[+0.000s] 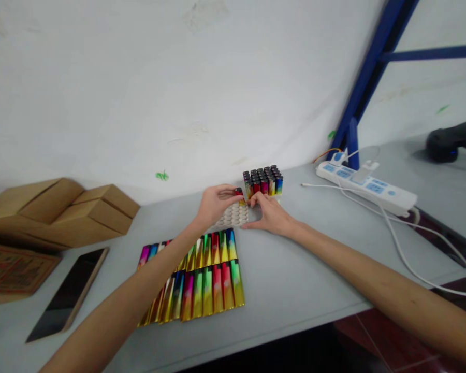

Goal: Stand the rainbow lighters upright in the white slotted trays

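My left hand (216, 203) is curled around a small colourful lighter (239, 192), held just above a white tray with round holes (233, 215). My right hand (270, 211) rests on the grey table beside that tray, fingers pinched toward the same lighter. Right behind both hands stands a block of upright lighters with black tops (263, 181). Nearer to me lie two rows of shiny rainbow-coloured sleeves (205, 280), partly covered by my left forearm.
Folded cardboard boxes (58, 207) and a printed flat carton (11, 269) sit at the left, with a dark phone (68, 294) beside them. A white power strip (367, 186) with cables lies at the right, by a blue metal frame (367, 77). A black object (452, 141) sits far right.
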Demonstrator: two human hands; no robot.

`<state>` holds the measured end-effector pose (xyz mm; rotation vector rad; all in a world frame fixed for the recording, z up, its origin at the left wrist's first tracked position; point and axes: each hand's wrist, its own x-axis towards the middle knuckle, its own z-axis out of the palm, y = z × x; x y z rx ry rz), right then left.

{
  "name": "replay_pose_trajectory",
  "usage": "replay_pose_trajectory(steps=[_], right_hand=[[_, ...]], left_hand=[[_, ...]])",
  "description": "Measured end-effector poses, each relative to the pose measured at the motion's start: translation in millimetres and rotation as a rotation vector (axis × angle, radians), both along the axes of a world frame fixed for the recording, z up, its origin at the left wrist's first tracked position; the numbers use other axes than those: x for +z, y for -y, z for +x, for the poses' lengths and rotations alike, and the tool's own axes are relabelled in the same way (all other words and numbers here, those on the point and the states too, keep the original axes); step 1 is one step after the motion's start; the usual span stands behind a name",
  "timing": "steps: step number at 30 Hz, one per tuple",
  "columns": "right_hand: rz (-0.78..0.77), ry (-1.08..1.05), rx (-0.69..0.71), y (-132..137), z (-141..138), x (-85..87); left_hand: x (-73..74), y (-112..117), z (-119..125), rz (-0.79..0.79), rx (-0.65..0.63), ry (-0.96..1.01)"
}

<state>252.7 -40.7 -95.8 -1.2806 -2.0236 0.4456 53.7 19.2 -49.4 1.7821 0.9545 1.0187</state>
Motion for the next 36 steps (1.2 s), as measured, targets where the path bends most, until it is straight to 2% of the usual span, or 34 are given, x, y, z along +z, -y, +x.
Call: replay_pose_trajectory(steps=[9,30,36], right_hand=[[-0.013,-0.02,0.008,0.0,0.7,1.5],[-0.007,-0.003,0.025,-0.9,2.4,-0.1],[-0.013,0.004,0.025,0.6,2.4,0.5]], left_hand=[[7.3,-7.9,-4.2,-0.015,-0.083,-0.05],[-0.2,-16.8,-1.9,0.09,-0.156,-0.179],[-0.9,-16.7,0.4,0.031,-0.162,-0.164]])
